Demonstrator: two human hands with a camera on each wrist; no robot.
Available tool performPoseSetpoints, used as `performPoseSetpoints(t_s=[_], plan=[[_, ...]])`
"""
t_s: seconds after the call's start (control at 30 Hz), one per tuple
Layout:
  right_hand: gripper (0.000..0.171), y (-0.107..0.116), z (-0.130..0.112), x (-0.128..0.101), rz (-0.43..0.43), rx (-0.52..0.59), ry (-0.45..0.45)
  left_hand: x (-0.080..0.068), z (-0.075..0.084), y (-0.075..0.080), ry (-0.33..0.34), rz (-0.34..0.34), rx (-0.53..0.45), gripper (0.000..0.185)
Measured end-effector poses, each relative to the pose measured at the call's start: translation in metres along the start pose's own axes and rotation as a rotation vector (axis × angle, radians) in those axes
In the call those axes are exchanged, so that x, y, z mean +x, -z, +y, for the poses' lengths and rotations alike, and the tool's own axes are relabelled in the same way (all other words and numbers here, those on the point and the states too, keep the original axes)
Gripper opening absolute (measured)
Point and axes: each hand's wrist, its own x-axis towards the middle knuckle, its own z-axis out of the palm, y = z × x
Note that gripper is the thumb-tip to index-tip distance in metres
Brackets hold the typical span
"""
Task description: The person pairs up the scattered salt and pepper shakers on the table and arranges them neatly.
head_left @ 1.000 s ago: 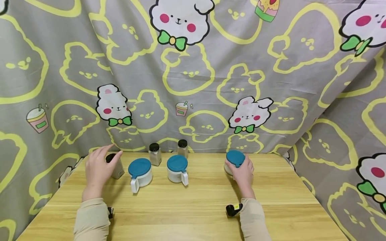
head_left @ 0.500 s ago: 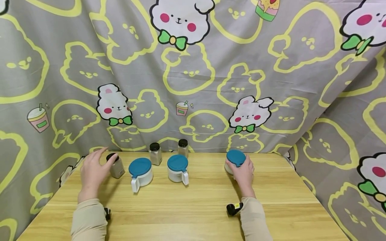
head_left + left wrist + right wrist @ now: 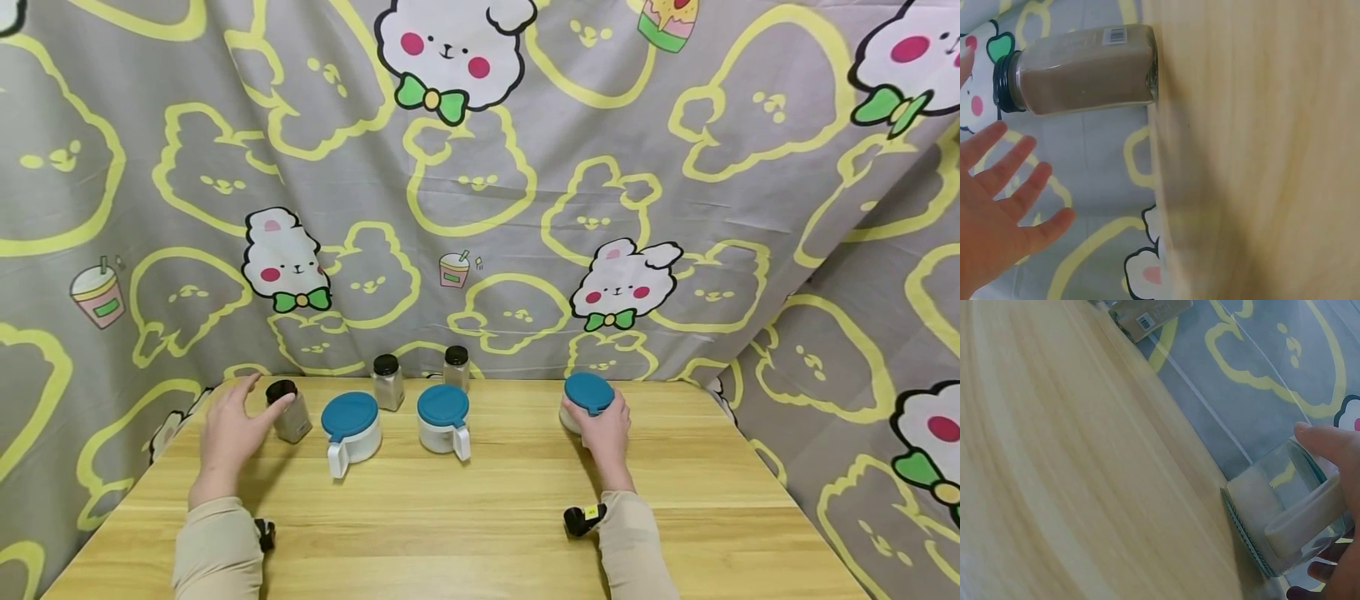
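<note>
Jar [image 3: 586, 402], blue lid, on table [image 3: 480, 517]: right hand [image 3: 606, 435] wraps it, fingers curled round glass wall. Shaker [image 3: 288, 410], black cap, brown powder: just beyond left hand [image 3: 232, 427], whose fingers are spread and straight, holding nothing; contact unclear.

We take this for a makeshift home setup with a kitchen flavour, not a real kitchen. A bedsheet-like cartoon cloth [image 3: 480, 192] with bunnies and drink cups hangs as a backdrop beyond both hands and wraps round to the right of the right hand [image 3: 606, 432]. Under the hands lies a light wooden table [image 3: 480, 517]. Condiment ware stands between and beyond the hands: blue-lidded seasoning jars [image 3: 351, 427] with handles and black-capped spice bottles [image 3: 387, 382].
</note>
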Motion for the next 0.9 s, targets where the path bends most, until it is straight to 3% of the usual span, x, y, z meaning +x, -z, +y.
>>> performPoseSetpoints(t_s=[0.37, 0.9], plan=[[0.107, -0.0002, 0.0006, 0.0004, -0.013, 0.0, -0.023, 0.0025, -0.0084, -0.001, 0.024, -0.264, -0.036, 0.1], [0.106, 0.0004, 0.0006, -0.0005, -0.014, 0.013, -0.012, 0.0016, -0.0089, -0.006, 0.043, -0.281, -0.024, 0.088]])
